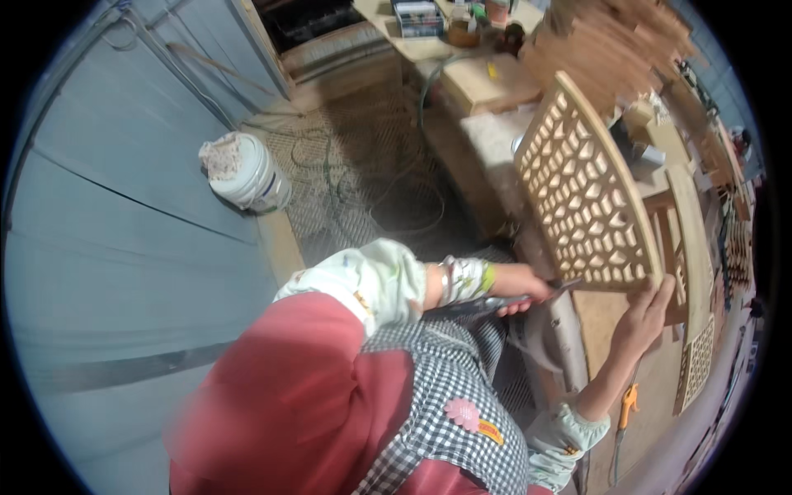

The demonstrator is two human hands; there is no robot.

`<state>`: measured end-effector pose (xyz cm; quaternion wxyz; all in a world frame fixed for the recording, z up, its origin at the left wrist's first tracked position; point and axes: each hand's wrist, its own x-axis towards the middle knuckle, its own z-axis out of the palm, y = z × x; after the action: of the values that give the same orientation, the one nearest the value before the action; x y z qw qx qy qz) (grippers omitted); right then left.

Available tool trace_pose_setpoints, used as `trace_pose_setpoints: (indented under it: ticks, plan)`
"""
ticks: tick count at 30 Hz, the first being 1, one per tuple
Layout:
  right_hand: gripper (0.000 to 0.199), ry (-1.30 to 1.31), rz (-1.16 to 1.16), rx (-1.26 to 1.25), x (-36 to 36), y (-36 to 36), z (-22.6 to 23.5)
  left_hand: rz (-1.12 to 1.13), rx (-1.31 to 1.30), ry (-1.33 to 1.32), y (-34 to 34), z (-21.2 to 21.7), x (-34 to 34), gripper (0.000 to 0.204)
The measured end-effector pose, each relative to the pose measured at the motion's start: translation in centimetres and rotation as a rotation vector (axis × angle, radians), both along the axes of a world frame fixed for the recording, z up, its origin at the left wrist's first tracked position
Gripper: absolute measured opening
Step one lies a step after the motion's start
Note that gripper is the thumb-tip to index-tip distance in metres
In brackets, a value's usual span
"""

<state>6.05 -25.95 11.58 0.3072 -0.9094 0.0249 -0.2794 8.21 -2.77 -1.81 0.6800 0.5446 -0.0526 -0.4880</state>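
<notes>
A wooden lattice panel (590,198) with many pale-edged cutouts is held tilted up over the bench. My right hand (643,322) is closed on its lower right corner. My left hand (528,285) is wrapped round a slim grey metal tool (503,304). The tool's narrow end lies close to the panel's lower left corner; whether it touches the wood I cannot tell. Its exact kind is not clear.
An orange-handled air gun (629,404) with a hose lies at the bench's right. Another lattice piece (698,363) lies beyond it. Behind the panel stands a wooden box (487,82). A white bucket (256,177) stands by the left wall; hoses cross the patterned floor.
</notes>
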Motion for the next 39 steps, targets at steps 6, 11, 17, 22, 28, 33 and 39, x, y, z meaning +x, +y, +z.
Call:
trace_pose_setpoints:
  ticks: [6, 11, 17, 22, 28, 33, 39]
  plan:
    - [0.021, 0.057, 0.011, 0.032, -0.6, 1.3, 2.3, -0.054, 0.044, -0.020, 7.8, 2.8, -5.3, 0.036]
    - [0.023, -0.033, -0.009, 0.069, -0.7, 4.9, 3.0, 0.091, 0.050, 0.068, 16.4, 2.8, -11.6, 0.042]
    - [0.035, -0.028, 0.030, 0.021, 0.6, 2.8, 3.0, 0.090, 0.428, -0.136, 15.5, 1.6, -13.4, 0.080]
    - [0.033, 0.011, 0.029, 0.085, -0.4, 3.0, 3.5, 0.269, 0.276, 0.045, 16.6, 2.6, -13.2, 0.053]
    - [0.030, -0.017, 0.062, 0.179, -0.5, 3.5, 2.9, 0.362, 0.288, 0.055, 18.2, 3.6, -13.9, 0.048]
    - [0.027, 0.017, 0.020, 0.154, -0.6, 3.9, 3.3, 0.498, 0.388, 0.024, 22.4, 1.2, -17.0, 0.055]
    - [0.024, -0.052, 0.097, 0.273, -0.1, 4.4, 2.9, 0.546, 0.493, -0.073, 25.0, 2.7, -19.2, 0.061]
